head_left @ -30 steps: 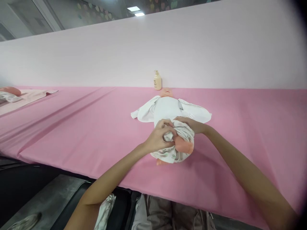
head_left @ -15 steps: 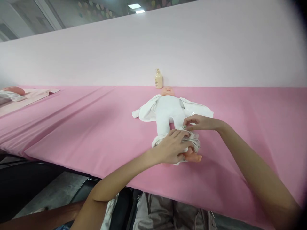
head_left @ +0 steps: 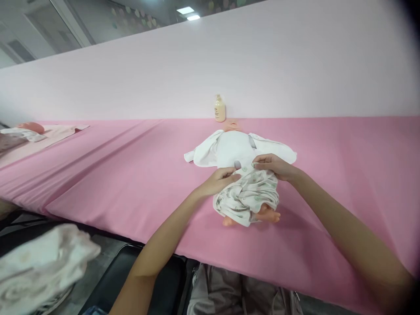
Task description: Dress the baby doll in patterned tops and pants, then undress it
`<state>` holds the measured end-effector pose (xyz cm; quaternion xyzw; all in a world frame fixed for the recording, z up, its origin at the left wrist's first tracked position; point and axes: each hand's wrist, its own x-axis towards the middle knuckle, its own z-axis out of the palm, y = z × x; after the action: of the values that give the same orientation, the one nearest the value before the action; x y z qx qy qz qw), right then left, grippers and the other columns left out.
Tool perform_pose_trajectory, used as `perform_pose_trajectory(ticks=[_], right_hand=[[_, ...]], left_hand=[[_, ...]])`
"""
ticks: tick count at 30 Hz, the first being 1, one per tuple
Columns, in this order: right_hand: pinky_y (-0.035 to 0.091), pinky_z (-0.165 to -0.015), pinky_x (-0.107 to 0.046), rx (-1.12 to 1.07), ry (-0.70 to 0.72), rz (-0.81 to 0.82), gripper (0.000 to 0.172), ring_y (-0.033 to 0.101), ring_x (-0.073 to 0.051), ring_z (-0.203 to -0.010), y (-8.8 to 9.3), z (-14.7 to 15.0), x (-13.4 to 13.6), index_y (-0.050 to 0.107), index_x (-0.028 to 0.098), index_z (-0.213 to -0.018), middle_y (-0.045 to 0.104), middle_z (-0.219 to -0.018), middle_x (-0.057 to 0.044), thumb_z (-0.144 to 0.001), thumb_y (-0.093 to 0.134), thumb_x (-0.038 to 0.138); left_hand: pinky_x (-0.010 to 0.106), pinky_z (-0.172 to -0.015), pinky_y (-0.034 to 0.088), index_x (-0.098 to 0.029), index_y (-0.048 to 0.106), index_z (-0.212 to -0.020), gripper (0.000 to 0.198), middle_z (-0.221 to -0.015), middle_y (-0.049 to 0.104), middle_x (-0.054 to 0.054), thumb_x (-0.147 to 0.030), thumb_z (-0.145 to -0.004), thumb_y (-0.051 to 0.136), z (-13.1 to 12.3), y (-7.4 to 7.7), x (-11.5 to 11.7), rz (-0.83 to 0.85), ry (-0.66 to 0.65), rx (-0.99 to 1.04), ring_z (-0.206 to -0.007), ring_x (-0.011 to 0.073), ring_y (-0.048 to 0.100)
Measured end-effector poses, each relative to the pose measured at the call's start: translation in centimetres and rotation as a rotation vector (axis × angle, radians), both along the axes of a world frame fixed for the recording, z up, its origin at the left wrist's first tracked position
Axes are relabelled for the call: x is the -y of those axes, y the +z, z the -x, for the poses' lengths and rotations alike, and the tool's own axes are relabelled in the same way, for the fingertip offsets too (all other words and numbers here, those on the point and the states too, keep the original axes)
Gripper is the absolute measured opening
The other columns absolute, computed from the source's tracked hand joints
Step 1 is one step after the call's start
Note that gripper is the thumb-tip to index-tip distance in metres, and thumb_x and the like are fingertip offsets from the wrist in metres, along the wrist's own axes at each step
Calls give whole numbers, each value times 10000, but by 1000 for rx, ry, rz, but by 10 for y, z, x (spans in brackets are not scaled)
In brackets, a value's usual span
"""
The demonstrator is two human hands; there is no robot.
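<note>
A baby doll lies on its back with its head toward the wall and its feet toward me. White clothing covers its body, the sleeves spread to both sides. Bunched around its legs is a pair of white baby pants with a green print. My left hand pinches the waist edge of the pants on the left. On the right, my right hand grips the same edge between thumb and fingers. The doll's toes stick out below the cloth.
A cream pump bottle stands by the white wall, behind the doll's head. Another doll lies on a pale cloth at far left. Blurred patterned cloth is at lower left, near a black chair. Pink sheeting covers the table.
The pants have come up the doll's legs, covering more of them. My left hand moved from the doll's foot to the left waist edge. Patterned cloth has appeared at lower left.
</note>
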<state>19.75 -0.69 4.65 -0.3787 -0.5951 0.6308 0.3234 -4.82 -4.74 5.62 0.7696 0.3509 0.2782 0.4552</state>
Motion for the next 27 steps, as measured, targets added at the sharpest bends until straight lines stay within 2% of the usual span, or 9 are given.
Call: perform_pose_trajectory(ticks=[3,6,10,12,16,18,20,23,27], right_hand=[[439,-597,-257,53,-25,-32,277,592,-135,-651,-5,-7,-4,694,158,-785,660,-727,-23,-646,806,370],[430,-616,-261,136,-26,-74,291,589,-140,-676,-14,-13,-10,688,150,-761,665,-736,-29,-648,801,394],[387,-588,-258,184,-51,-103,344,532,-120,-630,-22,-14,-13,650,157,-722,620,-680,-2,-635,791,459],[358,-572,-259,191,-75,-132,379,486,-106,-596,-22,-12,-12,633,164,-711,578,-642,19,-610,794,492],[297,-550,-261,225,-94,-174,433,405,-90,-562,-20,-9,-9,603,172,-704,504,-609,42,-592,779,552],[268,-543,-261,254,-69,-172,439,378,-87,-558,-20,-10,-9,570,177,-684,476,-606,47,-620,754,570],[236,-531,-262,296,-36,-165,457,336,-84,-545,-22,-11,-10,520,179,-642,429,-585,54,-653,723,588],[199,-515,-265,289,-40,-158,507,270,-74,-519,-24,-14,-12,423,181,-562,338,-541,66,-662,723,578],[245,-506,-255,67,-160,-69,470,343,-74,-510,-26,-14,-13,428,183,-557,395,-547,61,-616,788,479]], left_hand=[[218,-497,232,-156,523,-729,360,-615,353,-53,-501,-817,581,11,6,-4,181,-55,32,-543,67,327],[216,-473,177,-148,532,-696,357,-565,314,-67,-478,-770,647,20,3,-13,236,-106,-31,-506,53,274],[210,-481,220,-147,565,-715,332,-556,406,-59,-464,-755,657,21,-9,-22,222,28,58,-503,58,336],[214,-496,265,-149,599,-719,323,-558,471,-47,-465,-758,646,19,-14,-24,147,137,82,-510,69,381],[243,-625,386,-161,699,-761,292,-701,650,8,-436,-793,606,13,-15,-20,-175,353,51,-655,124,534],[258,-683,414,-165,728,-800,288,-789,694,27,-424,-799,601,11,-15,-18,-212,420,65,-736,153,577],[266,-675,426,-151,732,-793,288,-784,696,34,-417,-783,622,9,-17,-18,-98,459,138,-727,159,582],[265,-653,440,-135,708,-775,265,-727,668,26,-397,-743,679,9,-23,-22,199,424,325,-678,141,573],[253,-650,459,-130,662,-799,220,-703,644,18,-341,-754,703,17,-30,-30,533,176,401,-654,113,564]])
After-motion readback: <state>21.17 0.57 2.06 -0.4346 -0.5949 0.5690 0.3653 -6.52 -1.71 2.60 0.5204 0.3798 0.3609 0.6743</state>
